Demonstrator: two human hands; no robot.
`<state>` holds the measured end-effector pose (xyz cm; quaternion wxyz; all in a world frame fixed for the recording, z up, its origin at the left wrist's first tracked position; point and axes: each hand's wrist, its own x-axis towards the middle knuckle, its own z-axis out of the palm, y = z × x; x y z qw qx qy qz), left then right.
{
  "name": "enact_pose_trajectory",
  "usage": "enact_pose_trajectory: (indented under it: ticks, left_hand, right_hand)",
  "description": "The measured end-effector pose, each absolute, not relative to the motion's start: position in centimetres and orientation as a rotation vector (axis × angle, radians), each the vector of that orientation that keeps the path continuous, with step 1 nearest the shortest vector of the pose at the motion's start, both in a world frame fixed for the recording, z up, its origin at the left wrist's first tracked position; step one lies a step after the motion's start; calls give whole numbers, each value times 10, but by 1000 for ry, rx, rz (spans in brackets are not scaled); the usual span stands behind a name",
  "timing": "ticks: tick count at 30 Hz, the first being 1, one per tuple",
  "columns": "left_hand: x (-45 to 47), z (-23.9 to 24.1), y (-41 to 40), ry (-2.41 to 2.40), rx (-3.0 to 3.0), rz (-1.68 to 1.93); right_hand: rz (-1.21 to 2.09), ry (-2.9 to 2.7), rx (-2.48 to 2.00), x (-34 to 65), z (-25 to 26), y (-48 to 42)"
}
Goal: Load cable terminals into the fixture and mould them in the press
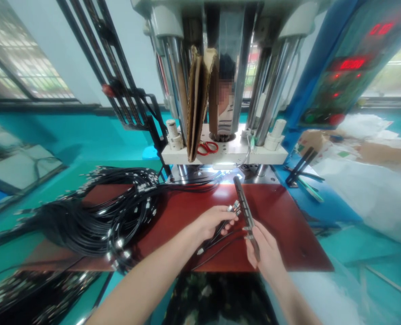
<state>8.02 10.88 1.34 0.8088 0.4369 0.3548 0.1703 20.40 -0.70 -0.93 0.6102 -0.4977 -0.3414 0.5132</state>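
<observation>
My left hand (211, 222) pinches the metal-tipped ends of a few thin black cables (217, 234), fingers closed together around them just above a dark red mat (288, 225). My right hand (266, 253) grips the lower end of a long, narrow black fixture bar (244, 205), fingers clamped on it, with the bar angled up and away from me toward the press (226, 153) behind the mat. The cable tips (233, 207) sit right against the bar's left edge, touching or very nearly so. I judge this to be the loading step: seating connector ends into the bar. The next move seems to call for fine alignment of each tip. A large tangled bundle of black cables (105, 216) lies on the mat to my left.
</observation>
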Motion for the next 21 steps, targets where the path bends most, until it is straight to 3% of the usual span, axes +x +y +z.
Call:
enact_pose_trajectory:
  ticks: [16,21]
  left_hand:
    - [91,21,98,888,1298,337]
    - [95,17,94,843,1382,524]
  right_hand:
    - [1184,-827,-1209,205,-8,-3]
    - [1182,-838,-1235,205,-12,-2]
